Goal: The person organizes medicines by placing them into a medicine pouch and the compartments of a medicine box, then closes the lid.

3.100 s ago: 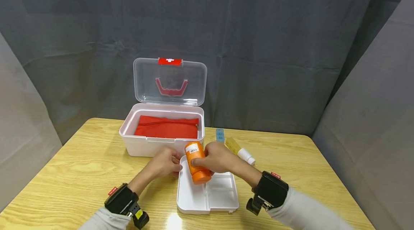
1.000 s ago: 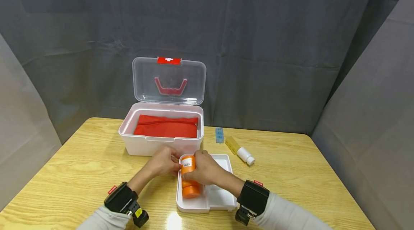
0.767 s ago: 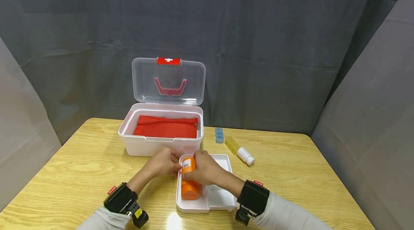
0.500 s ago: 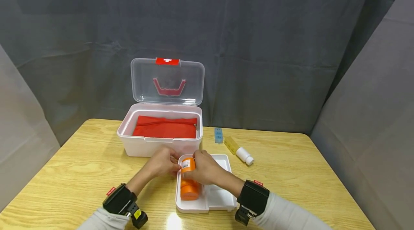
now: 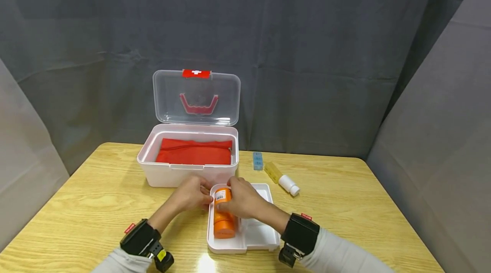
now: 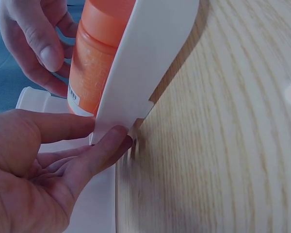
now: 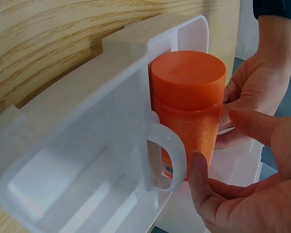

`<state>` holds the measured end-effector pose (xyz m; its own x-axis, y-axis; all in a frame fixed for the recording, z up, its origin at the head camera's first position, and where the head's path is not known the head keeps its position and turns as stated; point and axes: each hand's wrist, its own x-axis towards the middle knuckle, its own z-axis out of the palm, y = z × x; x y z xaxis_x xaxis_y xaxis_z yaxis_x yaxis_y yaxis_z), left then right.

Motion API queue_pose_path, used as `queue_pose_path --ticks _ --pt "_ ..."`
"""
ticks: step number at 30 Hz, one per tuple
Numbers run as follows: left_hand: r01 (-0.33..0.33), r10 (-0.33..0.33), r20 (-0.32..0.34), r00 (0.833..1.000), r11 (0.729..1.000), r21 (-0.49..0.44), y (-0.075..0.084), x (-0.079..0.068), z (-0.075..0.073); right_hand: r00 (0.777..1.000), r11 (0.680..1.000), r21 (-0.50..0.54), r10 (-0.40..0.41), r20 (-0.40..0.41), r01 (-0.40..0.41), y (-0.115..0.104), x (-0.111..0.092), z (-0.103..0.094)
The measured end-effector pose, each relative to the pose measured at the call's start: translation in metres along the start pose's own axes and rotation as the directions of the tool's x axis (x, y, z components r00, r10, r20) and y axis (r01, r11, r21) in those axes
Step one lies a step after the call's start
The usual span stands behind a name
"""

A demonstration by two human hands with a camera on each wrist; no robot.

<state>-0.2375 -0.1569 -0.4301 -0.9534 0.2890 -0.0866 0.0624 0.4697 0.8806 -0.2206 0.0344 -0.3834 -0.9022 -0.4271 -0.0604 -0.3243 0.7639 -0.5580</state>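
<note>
One orange bottle (image 5: 224, 222) lies in the long compartment of a white tray (image 5: 262, 235), partly covered by the right hand (image 5: 244, 199); whether that hand grips it, I cannot tell. The left hand (image 5: 192, 193), cut off in the left wrist view, pinches the tray's rim.

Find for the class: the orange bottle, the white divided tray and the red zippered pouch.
Orange bottle (image 7: 189, 121), right wrist view, body below its lid.
White divided tray (image 5: 261, 234), head view, bare compartment floor.
Red zippered pouch (image 5: 193, 156), head view, fabric below the zipper.
</note>
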Motion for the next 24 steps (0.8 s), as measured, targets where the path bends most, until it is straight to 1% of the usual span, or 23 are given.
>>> queue_pose_path --ticks 4,10,14,19,22,24 --pt "0.009 -0.009 -0.011 1.0 1.0 0.004 0.0 0.0 0.0 1.0 1.0 0.002 0.01 0.002 -0.01 0.001 0.0 -0.005" --pt "0.027 -0.026 -0.029 0.999 0.999 0.028 0.001 0.001 0.001 1.0 1.0 0.017 0.026 -0.016 -0.025 0.006 0.0 -0.021" --pt "0.036 -0.035 -0.031 0.999 0.999 0.024 0.001 0.002 0.001 0.998 0.997 0.03 0.065 -0.023 -0.064 0.013 0.0 -0.033" --pt "0.042 -0.041 -0.035 0.999 0.999 0.022 0.001 0.003 0.002 0.994 0.997 -0.017 0.076 -0.077 -0.077 0.026 -0.002 -0.049" --pt "0.044 -0.042 -0.042 0.998 0.998 0.035 -0.001 0.003 0.003 0.99 0.996 -0.062 0.063 -0.126 -0.071 0.038 -0.003 -0.059" --pt "0.042 -0.04 -0.047 0.998 0.998 0.043 -0.001 0.003 0.003 0.986 0.993 -0.086 0.067 -0.154 -0.081 0.048 -0.003 -0.066"
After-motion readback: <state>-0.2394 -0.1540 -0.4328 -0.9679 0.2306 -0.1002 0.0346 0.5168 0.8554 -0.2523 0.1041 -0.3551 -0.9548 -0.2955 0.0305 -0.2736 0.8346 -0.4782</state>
